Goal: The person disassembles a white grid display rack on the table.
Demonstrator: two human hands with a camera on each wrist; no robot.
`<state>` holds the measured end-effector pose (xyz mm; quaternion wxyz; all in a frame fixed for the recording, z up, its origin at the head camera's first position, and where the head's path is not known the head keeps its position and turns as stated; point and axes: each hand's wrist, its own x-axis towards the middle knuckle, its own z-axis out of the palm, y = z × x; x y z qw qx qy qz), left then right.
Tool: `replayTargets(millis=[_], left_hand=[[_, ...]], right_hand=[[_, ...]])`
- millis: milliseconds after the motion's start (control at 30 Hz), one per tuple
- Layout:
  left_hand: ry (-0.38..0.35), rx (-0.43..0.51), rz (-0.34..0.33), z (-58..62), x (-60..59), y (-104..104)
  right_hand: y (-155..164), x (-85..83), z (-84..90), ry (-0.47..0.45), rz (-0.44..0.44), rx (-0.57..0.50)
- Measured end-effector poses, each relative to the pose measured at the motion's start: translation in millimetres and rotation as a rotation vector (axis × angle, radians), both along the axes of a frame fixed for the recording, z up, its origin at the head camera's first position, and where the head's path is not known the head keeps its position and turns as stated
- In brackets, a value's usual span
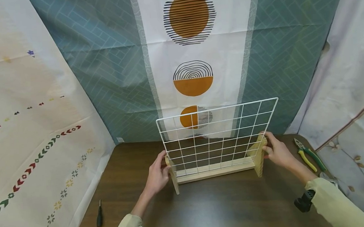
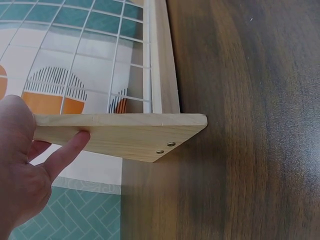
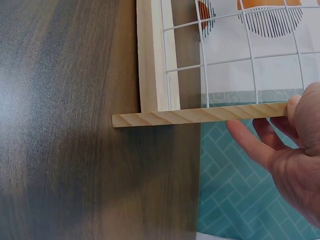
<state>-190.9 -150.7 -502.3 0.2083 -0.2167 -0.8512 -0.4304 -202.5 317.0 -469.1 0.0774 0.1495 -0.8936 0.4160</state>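
A wooden stand holds a white wire grid (image 1: 217,109), which rises behind a pale wooden crossbar (image 1: 215,174) joining two side panels. My left hand (image 1: 157,174) grips the left panel (image 1: 174,179) near its upper end, thumb on one face and fingers on the other. On the far side, my right hand (image 1: 279,151) pinches the top of the right panel (image 1: 258,158). Two screw heads (image 2: 171,144) show on the left panel's outer face in the left wrist view. Whether both panels touch the table cannot be told.
A dark screwdriver (image 1: 99,215) lies on the brown table (image 1: 213,208) at left. Pliers with yellow and green handles (image 1: 310,157) lie at right, and another metal tool (image 1: 329,178) is partly hidden by the right sleeve. Patterned cloth (image 1: 103,62) hangs behind.
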Motion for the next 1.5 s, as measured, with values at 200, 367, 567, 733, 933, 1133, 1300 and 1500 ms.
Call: replayTargets(millis=[200,367,567,733,933,1133,1300,1500], left_hand=[[-0.01,0.005,-0.002,0.2,2.4,-1.3],[-0.038,0.012,-0.011,1.8,4.4,-2.1],[-0.042,0.039,-0.014,2.6,6.4,-2.0],[-0.037,0.043,-0.016,1.8,10.0,-3.1],[-0.016,0.023,0.001,1.2,11.9,-5.7],[-0.018,0.023,0.001,0.6,13.4,-8.8],[-0.016,0.015,0.014,0.2,14.6,-12.2],[0.002,0.011,0.026,-0.1,18.2,-16.3]], right_hand=[[-0.7,0.3,-0.8,-0.008,0.013,-0.009],[-1.3,1.7,0.5,-0.007,0.008,-0.007],[-2.7,4.5,2.7,-0.01,0.004,0.002],[-4.5,7.8,2.9,-0.026,0.0,-0.001],[-6.9,10.0,1.3,-0.027,0.002,-0.014],[-9.4,9.8,0.3,-0.006,0.011,-0.024],[-12.9,8.7,0.3,0.003,0.009,-0.021],[-17.6,9.8,-0.9,0.001,0.018,-0.037]])
